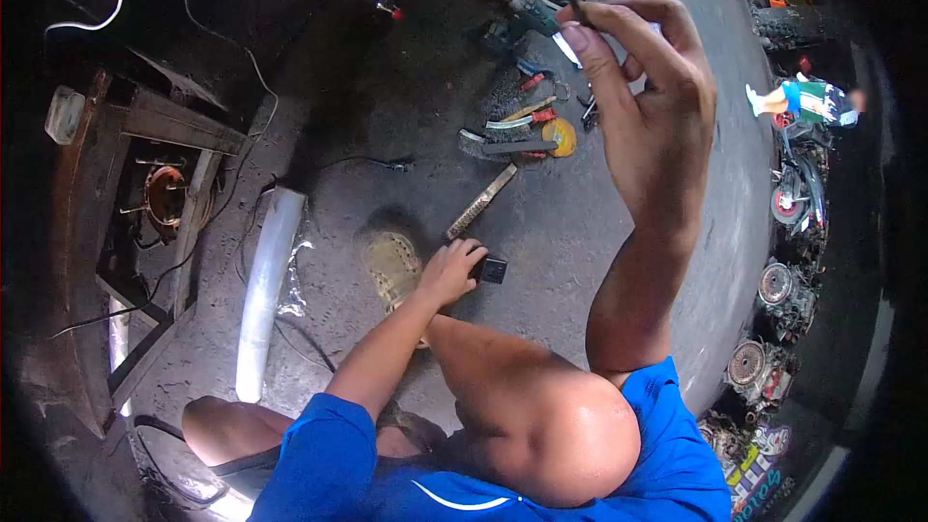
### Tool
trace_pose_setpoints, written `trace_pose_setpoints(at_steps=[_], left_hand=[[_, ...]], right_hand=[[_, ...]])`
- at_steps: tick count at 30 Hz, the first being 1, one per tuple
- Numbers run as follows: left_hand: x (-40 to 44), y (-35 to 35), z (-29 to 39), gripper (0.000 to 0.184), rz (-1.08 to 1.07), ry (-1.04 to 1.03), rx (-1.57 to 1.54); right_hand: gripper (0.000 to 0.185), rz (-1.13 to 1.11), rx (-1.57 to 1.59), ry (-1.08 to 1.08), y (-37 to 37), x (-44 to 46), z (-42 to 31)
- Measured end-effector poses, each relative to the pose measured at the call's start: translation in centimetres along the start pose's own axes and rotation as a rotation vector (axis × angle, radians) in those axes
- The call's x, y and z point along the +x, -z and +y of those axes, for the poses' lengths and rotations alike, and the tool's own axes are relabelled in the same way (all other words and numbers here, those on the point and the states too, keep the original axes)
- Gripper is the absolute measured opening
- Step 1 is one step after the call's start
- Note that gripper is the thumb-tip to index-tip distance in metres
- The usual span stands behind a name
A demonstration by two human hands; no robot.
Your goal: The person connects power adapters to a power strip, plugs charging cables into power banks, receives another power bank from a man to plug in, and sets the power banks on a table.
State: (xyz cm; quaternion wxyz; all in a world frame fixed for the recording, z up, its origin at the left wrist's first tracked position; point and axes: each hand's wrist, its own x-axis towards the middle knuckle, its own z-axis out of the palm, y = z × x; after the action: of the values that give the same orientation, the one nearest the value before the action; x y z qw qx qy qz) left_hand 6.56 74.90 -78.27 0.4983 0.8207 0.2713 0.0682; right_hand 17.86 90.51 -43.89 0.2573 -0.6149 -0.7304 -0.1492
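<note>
My left hand (450, 272) is down near the floor, its fingers curled against a small black block (494, 270). The hand hides part of the block. Raised at the upper right, my right hand (650, 63) pinches a thin dark rod (572, 2) between thumb and fingertips. Its far end blends into the dark background, so its kind is unclear. A wire brush (481, 201) lies on the floor just beyond my left hand. My shoe (391, 266) is beside that hand.
Several hand tools lie ahead, with a yellow disc (559, 137) and a green power tool (534, 14) among them. To the left are a clear plastic roll (266, 295), cables and a metal frame (184, 232). Another person (810, 100) is at far right, near engine parts (776, 283).
</note>
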Motion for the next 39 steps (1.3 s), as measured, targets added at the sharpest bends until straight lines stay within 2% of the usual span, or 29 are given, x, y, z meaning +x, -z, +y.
trace_pose_setpoints(at_steps=[1, 3, 4, 5, 6, 7, 9, 11, 12, 13, 14, 15, 16, 18, 19, 21, 23, 25, 27, 29, 34, 36, 39], left_hand=[[-0.3, 0.4, 0.1, 0.072, -0.003, 0.003, -0.002], [-0.9, 2.5, 0.9, 0.063, 0.074, 0.062, -0.174], [-1.6, 4.3, 1.8, 0.063, 0.084, 0.068, -0.166], [-2.9, 6.6, 2.9, 0.064, 0.251, 0.08, -0.309], [-4.5, 9.4, 4.2, 0.066, 0.425, 0.09, -0.444], [-6.3, 12.6, 5.8, 0.073, 0.406, 0.21, -0.595], [-9.0, 16.5, 5.5, 0.081, 0.465, 0.153, -0.701], [-10.7, 21.2, 7.2, 0.082, 0.834, -0.084, -0.518], [-10.5, 22.6, 7.1, 0.083, 1.015, -0.271, -0.566], [-11.3, 23.9, 6.9, 0.083, 1.043, -0.279, -0.529], [-12.5, 25.2, 6.6, 0.083, 1.093, -0.181, -0.404], [-13.3, 26.3, 6.5, 0.083, 1.14, -0.079, -0.285], [-13.8, 27.9, 7.1, 0.08, 1.16, -0.19, -0.308], [-15.7, 29.8, 7.7, 0.079, 1.177, -0.187, -0.223], [-16.4, 30.4, 7.8, 0.078, 1.172, -0.171, -0.167], [-17.5, 30.9, 8.2, 0.076, 1.214, -0.158, -0.258], [-19.1, 31.6, 8.5, 0.074, 1.124, -0.046, -0.214], [-20.2, 32.4, 9.4, 0.073, 1.117, -0.017, -0.209], [-21.2, 33.0, 10.1, 0.074, 1.034, 0.012, -0.143], [-21.8, 33.1, 10.7, 0.075, 1.017, 0.045, -0.146], [-22.6, 33.6, 11.9, 0.076, 0.98, 0.047, -0.115], [-22.7, 33.7, 12.2, 0.076, 0.974, 0.043, -0.1], [-22.9, 33.9, 12.3, 0.075, 0.959, 0.04, -0.081]], right_hand=[[0.018, -0.003, 0.002, -0.003, 0.2, -0.1, -0.2], [0.017, -0.257, 0.519, -0.083, 0.6, 0.1, -0.9], [0.017, -0.468, 0.613, -0.163, 2.0, 0.5, -2.3], [0.016, -0.586, 0.886, -0.21, 1.9, 0.3, -2.9], [0.016, -0.638, 1.002, -0.213, 1.9, 0.2, -3.6], [0.017, -0.695, 1.123, -0.205, 1.7, 0.2, -4.4], [0.015, -0.784, 1.569, -0.159, 0.4, -0.1, -6.1], [0.016, -0.747, 1.738, -0.023, -1.0, -0.5, -8.0], [0.016, -0.748, 1.755, 0.032, -1.5, -0.1, -8.8], [0.014, -0.628, 1.556, 0.189, -1.9, 0.6, -9.4], [0.013, -0.494, 1.349, 0.334, -2.4, 1.3, -10.1], [0.013, -0.481, 1.359, 0.376, -2.8, 1.6, -10.8], [0.011, -0.465, 1.422, 0.265, -3.1, 1.6, -11.7], [0.013, -0.405, 1.595, -0.043, -2.4, 1.7, -14.3], [0.013, -0.401, 1.603, -0.017, -2.4, 2.0, -14.9], [0.013, -0.224, 1.402, 0.148, -2.7, 2.5, -15.8], [0.014, -0.275, 1.513, 0.131, -3.3, 2.7, -16.3], [0.014, -0.296, 1.466, 0.257, -3.6, 3.0, -16.4], [0.015, -0.294, 1.502, 0.238, -3.5, 2.8, -17.5], [0.016, -0.346, 1.618, 0.074, -3.3, 2.6, -18.2], [0.015, -0.318, 1.497, 0.163, -3.0, 2.9, -18.5], [0.014, -0.175, 1.402, 0.335, -2.8, 3.0, -18.8], [0.013, -0.198, 1.416, 0.355, -2.5, 3.2, -18.9]])
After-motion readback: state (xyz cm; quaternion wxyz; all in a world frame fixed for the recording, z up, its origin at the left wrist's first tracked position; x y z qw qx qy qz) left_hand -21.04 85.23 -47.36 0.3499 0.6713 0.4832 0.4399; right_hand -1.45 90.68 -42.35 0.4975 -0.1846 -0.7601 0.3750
